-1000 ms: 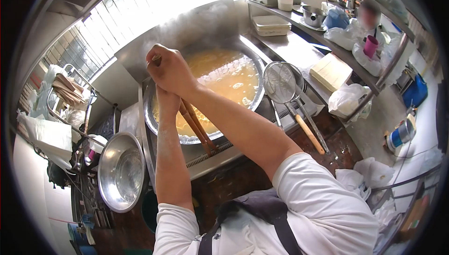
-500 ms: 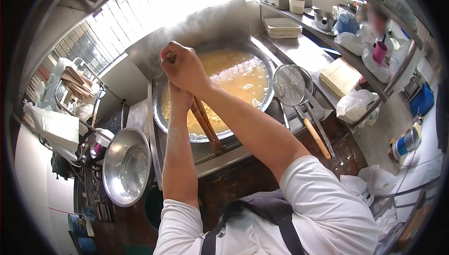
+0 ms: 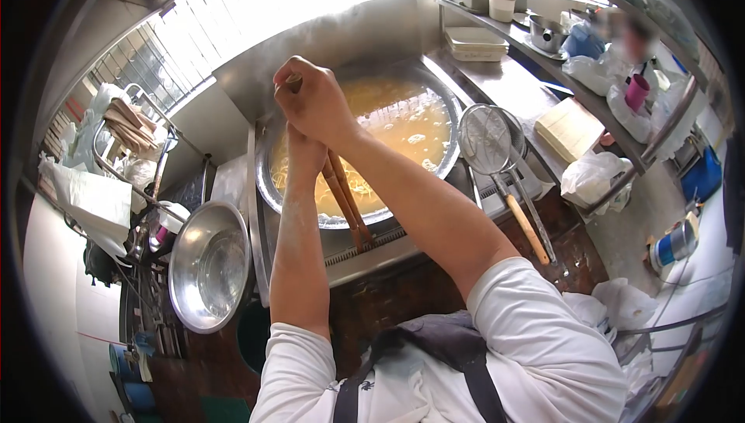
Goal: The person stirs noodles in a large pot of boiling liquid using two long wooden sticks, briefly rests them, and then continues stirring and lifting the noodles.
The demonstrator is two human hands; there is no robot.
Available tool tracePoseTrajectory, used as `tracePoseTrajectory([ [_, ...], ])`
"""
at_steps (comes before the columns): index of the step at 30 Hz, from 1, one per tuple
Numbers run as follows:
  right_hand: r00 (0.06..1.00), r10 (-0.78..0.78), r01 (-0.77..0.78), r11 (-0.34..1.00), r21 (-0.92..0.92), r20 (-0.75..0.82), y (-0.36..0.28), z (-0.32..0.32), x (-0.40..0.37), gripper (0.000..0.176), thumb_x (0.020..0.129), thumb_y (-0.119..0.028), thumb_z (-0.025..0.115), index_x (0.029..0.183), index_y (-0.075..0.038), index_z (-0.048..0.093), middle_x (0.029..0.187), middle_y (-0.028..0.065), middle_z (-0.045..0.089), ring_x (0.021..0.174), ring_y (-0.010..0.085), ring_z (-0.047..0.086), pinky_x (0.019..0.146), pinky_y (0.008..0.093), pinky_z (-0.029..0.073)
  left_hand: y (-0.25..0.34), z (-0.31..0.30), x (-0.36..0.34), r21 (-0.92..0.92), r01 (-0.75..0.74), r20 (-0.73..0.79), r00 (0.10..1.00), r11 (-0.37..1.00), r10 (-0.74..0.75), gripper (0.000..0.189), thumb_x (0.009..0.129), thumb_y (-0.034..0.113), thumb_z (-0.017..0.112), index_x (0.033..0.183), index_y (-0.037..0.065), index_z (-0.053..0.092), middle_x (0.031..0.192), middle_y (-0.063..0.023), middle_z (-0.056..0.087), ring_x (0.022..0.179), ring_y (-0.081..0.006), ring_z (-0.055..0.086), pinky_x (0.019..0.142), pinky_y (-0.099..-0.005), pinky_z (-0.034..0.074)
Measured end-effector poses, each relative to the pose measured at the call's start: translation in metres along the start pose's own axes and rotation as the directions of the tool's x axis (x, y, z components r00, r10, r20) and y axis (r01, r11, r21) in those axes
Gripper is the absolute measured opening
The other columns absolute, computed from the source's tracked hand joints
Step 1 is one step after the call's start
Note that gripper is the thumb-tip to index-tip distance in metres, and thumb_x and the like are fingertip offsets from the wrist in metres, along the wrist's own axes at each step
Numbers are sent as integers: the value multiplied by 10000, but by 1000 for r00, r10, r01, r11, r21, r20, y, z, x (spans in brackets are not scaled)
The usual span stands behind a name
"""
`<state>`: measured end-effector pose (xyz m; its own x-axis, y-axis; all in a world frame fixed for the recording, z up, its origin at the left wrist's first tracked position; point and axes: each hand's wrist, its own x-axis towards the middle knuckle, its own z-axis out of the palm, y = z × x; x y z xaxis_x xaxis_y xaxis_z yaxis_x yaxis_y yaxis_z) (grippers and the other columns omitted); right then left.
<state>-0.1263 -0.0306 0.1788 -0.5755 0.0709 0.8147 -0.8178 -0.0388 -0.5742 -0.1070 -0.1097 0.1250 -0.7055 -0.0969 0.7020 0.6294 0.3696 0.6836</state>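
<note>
My right hand (image 3: 317, 105) is closed around the upper end of a wooden stick (image 3: 293, 81), whose round tip shows at the fist. Directly below it, my left hand (image 3: 306, 147) is stacked on the same stick; its fingers are mostly hidden. Both hands are over the left part of a wide metal pot (image 3: 455, 132) of cloudy yellow-brown liquid (image 3: 403, 124). Pale noodles (image 3: 330, 196) and foam float in it. A pair of long wooden rods (image 3: 344, 194) crosses the near rim, partly covered by my right forearm. The held stick's lower end is hidden.
A wire-mesh strainer (image 3: 485, 140) with a wooden handle rests right of the pot. A large metal basin (image 3: 209, 268) stands at left. Shelves (image 3: 497, 27) with tubs and bags line the right. Another person (image 3: 638, 39) appears blurred at upper right.
Both hands have shifted slightly up and right over the pot, still stacked in the same grip. The steam behind them looks thinner. The view has tilted a little.
</note>
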Motion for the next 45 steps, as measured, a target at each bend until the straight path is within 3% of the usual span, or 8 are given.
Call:
tracePoseTrajectory([
  [16,1000,-21,21,999,-34,-4,7,2,0,127,822,-111,626,894,-13,664,746,152,712,667,280,696,674,358,549,-5,1,1,-108,-23,-11,1000,994,22,323,901,213,633,1045,-75,653,805,-118,696,719,-159,656,598,-334,487],
  [22,999,35,-34,998,-50,14,4,-1,1,135,822,-117,639,906,-16,667,755,153,715,676,271,701,672,353,545,-2,2,0,-55,33,2,999,998,-33,305,891,179,638,1058,-76,653,828,-121,702,745,-174,672,618,-331,507],
  [27,997,69,-68,997,-21,22,3,-1,0,123,835,-102,636,916,-14,668,673,135,684,599,227,674,618,322,529,1,0,0,-21,-46,-22,999,999,46,330,877,174,659,1106,-65,652,891,-152,717,808,-209,704,657,-343,529],
  [33,1000,9,-10,999,-31,-14,6,-3,1,124,836,-99,630,925,-22,668,688,123,689,611,208,668,620,331,526,2,9,2,-3,5,27,1000,1000,-5,342,874,182,664,1127,-47,649,941,-160,716,872,-213,706,694,-350,533],
  [36,995,102,-102,995,-15,15,-2,-7,0,157,803,-101,610,922,-9,655,787,213,703,743,379,698,714,409,554,2,5,2,-9,-9,30,999,1000,9,339,879,185,660,1124,-49,644,943,-154,712,862,-215,704,690,-350,530],
  [39,994,108,-108,994,-3,13,0,-7,1,156,802,-98,609,919,-6,654,788,213,703,745,384,698,718,408,556,1,8,1,-65,14,21,1000,998,-12,339,879,185,662,1119,-53,638,938,-150,708,848,-215,701,683,-351,528],
  [42,999,40,-40,998,-47,-3,8,-6,1,112,843,-87,634,925,-19,668,702,117,700,627,192,677,629,316,527,1,8,1,-56,2,12,1000,998,-1,339,873,179,663,1113,-60,636,923,-148,704,833,-212,696,676,-349,525],
  [45,999,37,-37,999,-14,2,9,-6,1,109,848,-86,630,927,-21,667,697,114,697,622,182,671,626,310,522,6,8,1,-46,17,22,1000,999,-16,333,871,174,659,1104,-63,637,892,-144,703,810,-209,691,664,-347,521],
])
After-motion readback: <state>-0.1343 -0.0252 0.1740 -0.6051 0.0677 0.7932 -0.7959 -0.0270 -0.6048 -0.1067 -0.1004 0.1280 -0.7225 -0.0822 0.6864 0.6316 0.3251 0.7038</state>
